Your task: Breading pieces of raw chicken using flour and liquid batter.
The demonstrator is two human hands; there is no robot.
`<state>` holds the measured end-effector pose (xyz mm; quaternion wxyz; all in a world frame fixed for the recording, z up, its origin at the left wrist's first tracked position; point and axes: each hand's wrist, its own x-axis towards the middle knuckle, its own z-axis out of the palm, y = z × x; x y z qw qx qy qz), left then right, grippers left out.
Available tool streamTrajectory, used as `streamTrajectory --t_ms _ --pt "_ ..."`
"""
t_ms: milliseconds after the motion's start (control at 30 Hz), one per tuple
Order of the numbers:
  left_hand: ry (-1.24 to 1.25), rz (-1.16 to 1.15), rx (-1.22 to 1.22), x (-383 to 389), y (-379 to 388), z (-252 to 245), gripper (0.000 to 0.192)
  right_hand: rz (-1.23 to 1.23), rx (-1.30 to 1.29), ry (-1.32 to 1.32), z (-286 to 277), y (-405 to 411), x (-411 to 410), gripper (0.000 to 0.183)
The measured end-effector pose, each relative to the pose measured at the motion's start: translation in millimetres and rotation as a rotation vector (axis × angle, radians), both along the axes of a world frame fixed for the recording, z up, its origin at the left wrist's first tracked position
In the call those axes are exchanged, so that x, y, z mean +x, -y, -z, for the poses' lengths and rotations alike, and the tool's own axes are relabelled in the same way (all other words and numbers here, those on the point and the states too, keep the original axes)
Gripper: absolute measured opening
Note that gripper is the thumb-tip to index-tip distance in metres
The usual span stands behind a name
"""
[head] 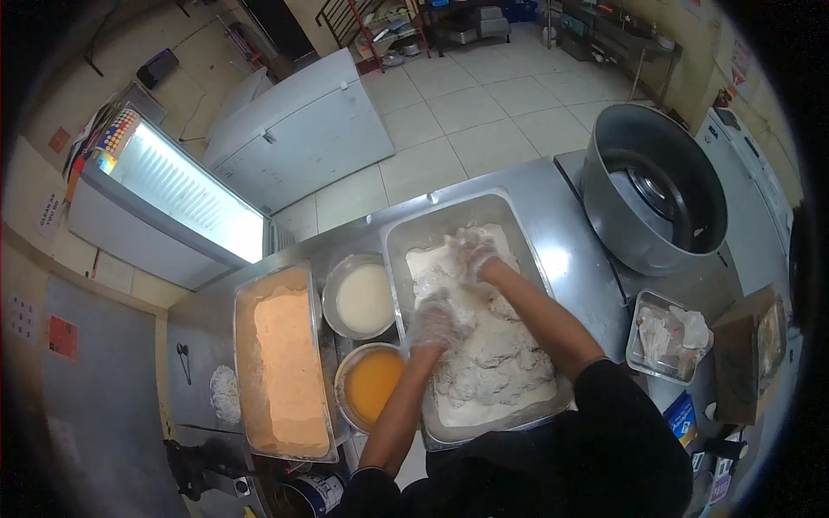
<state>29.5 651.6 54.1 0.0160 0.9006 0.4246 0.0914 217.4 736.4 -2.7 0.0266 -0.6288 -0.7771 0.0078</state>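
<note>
A deep metal tray (531,252) before me holds white flour-like powder (424,265) and several coated pieces (495,366), heaped mostly at its near end. Thin clear plastic gloves, dusted white, cover both my hands. My left hand (437,324) is down in the powder by the tray's left side; blur hides its fingers and anything under them. Farther up, my right hand (476,249) touches the powder near the far end, its fingers partly coated and nothing plainly held. Left of the tray stand a bowl of pale liquid (366,298) and a bowl of orange-yellow liquid (372,382).
A second metal tray (285,369) holds orange-tinted powder at the left. Tongs (184,362) lie beyond it. To the right stand a large metal pot (654,194), a small tray with plastic wrap (670,337) and a cardboard box (738,362). A lit display fridge (188,194) is across the table.
</note>
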Motion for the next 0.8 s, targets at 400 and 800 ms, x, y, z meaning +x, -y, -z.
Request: streamTrajectory --t_ms 400,800 --pt "-0.02 0.095 0.175 -20 -40 94 0.029 0.126 -0.33 -0.285 -8 43 3 0.037" --pt "0.047 -0.33 0.066 3 10 88 0.065 -0.081 0.034 -0.404 42 89 5 0.041"
